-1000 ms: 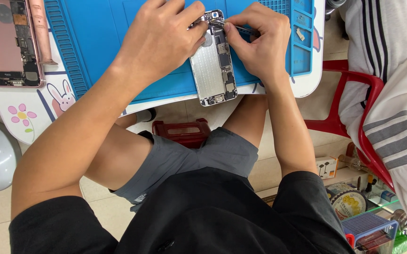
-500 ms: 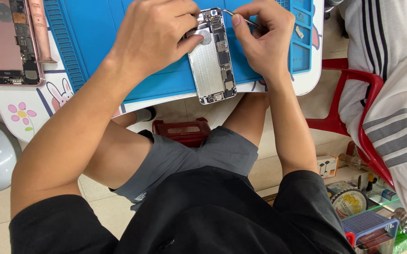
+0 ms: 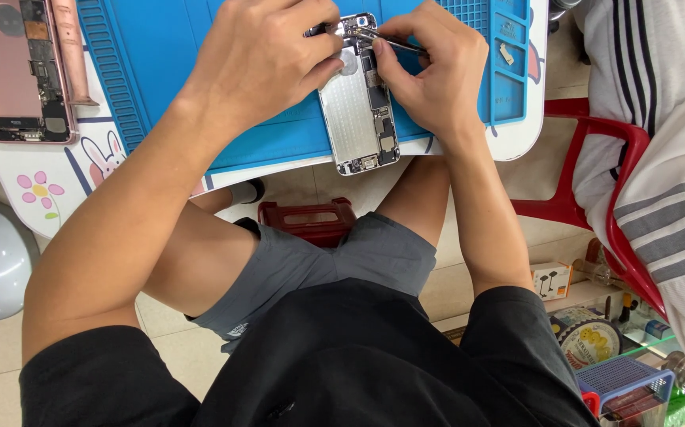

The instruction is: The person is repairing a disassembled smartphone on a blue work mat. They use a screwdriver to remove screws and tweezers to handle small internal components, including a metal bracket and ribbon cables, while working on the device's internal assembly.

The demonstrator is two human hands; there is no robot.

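Silver opened phone [image 3: 361, 111], circuit boards exposed.

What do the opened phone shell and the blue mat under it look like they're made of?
Opened phone shell: likely metal, a silver-grey casing with a dull matte sheen. Blue mat: probably silicone or soft rubber, with a matte surface, moulded ridges and small trays. Neither can be confirmed by sight alone.
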